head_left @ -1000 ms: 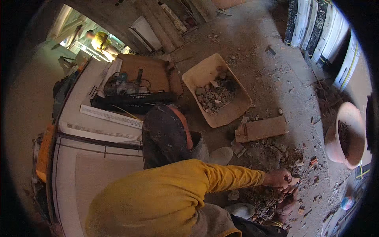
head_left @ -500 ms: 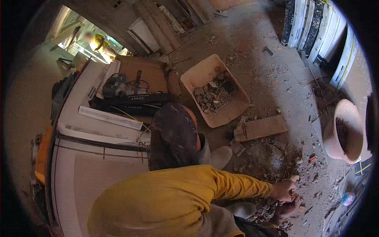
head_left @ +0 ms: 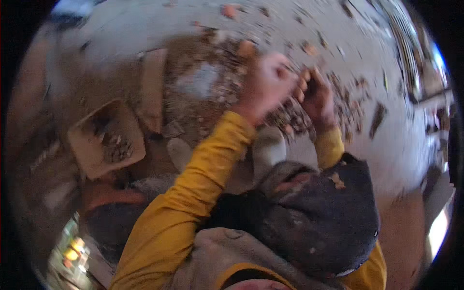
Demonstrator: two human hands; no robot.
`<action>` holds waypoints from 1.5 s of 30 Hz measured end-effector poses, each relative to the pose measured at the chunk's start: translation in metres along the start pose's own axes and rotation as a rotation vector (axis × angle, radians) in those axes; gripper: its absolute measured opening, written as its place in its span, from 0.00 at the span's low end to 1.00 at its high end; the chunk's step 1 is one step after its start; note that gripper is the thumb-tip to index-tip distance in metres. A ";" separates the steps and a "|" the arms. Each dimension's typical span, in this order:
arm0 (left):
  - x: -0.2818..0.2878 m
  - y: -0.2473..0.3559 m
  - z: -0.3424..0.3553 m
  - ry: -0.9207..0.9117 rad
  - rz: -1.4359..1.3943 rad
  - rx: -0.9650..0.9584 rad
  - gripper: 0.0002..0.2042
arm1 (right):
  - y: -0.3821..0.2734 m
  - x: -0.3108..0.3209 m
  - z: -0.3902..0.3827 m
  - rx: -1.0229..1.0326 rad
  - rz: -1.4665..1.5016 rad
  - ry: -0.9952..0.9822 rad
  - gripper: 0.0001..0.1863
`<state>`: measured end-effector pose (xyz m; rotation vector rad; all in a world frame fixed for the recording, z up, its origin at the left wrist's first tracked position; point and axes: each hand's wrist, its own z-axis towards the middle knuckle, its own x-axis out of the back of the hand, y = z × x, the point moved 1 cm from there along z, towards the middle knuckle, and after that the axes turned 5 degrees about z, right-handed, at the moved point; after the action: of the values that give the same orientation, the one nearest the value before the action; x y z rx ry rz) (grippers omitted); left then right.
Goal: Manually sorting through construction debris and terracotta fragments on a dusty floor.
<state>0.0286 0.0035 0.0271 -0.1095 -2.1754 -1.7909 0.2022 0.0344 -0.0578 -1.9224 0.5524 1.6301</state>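
Observation:
Over loose brick and mortar rubble [head_left: 222,79] on the floor, my left hand [head_left: 270,82] is curled into a loose fist, blurred by motion. Just right of it, my right hand [head_left: 319,96] has its fingers curled inward, close to the left one. Whatever either hand holds, if anything, is hidden or too small to make out. Both arms wear yellow sleeves. Below the hands are my light-coloured shoes [head_left: 268,150] and a bent knee with a dark knee pad [head_left: 319,217].
To the left stands a tub [head_left: 79,140] with rubble in it. A dusty board [head_left: 152,92] lies between the tub and the debris. Long stacked strips [head_left: 406,43] lie at the far right. A person in yellow [head_left: 73,251] is in the distance at lower left.
My view has swung round, so the tub has shifted to the left and the hands toward the upper middle. Both hands have lifted from the rubble and moved slightly apart.

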 end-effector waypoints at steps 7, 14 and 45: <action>-0.010 -0.077 0.017 -0.195 0.530 -0.065 0.11 | -0.031 -0.002 -0.052 0.299 -0.460 0.637 0.16; -0.027 -0.082 0.035 -0.157 0.796 -0.424 0.09 | -0.026 0.011 -0.040 0.148 -1.605 0.859 0.15; 0.017 -0.040 0.016 -0.328 -0.199 0.253 0.15 | -0.027 -0.031 0.000 0.206 -0.584 0.344 0.08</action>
<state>-0.0009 0.0082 -0.0080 -0.1404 -2.7125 -1.6747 0.2139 0.0533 -0.0233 -1.9710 0.2349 0.8543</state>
